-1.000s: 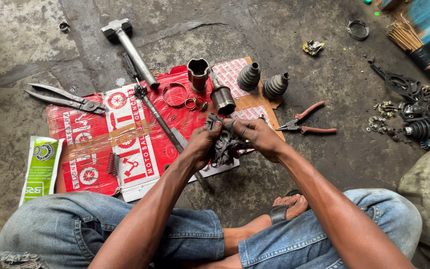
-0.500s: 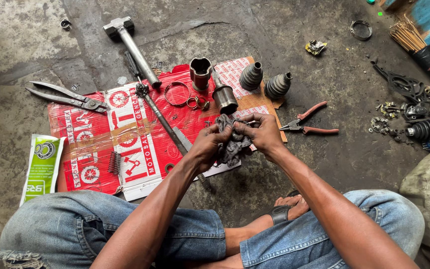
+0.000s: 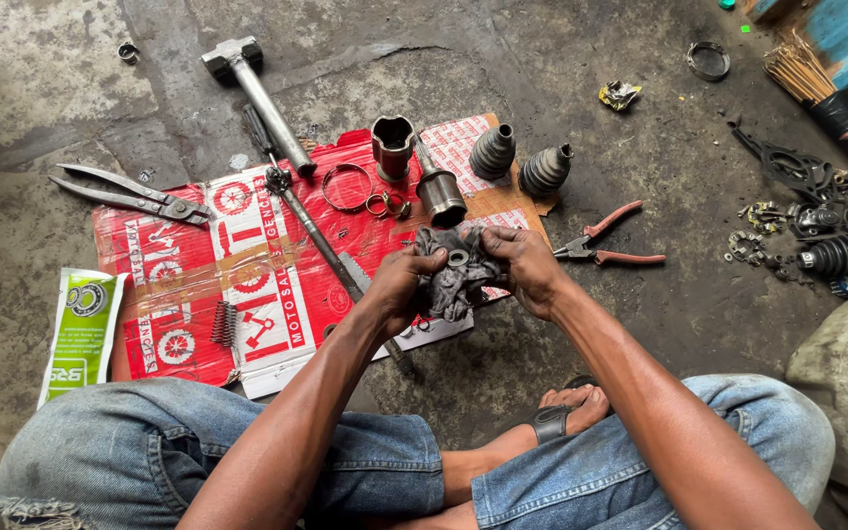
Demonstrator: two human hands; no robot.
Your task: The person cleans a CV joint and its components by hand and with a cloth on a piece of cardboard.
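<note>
Both-handed: grimy grey rag [image 3: 451,280] wrapping small ring [image 3: 458,258].

1. Hammer [image 3: 247,83] on the concrete floor, above the red cardboard [image 3: 179,294].
2. Shears [image 3: 130,194] at the cardboard's left edge.
3. Two rubber boots [image 3: 520,162] side by side.
4. Pliers [image 3: 612,245], right.
5. Green pouch [image 3: 80,329], left.

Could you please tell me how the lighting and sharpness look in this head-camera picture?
Head view: soft, even daylight, faint shadows, no glare; both hands and the grey greasy rag they hold are sharp; wide-lens bending stretches the blue-jeaned knees at the bottom edge; the steel hammer on the concrete floor stays crisp.
</note>
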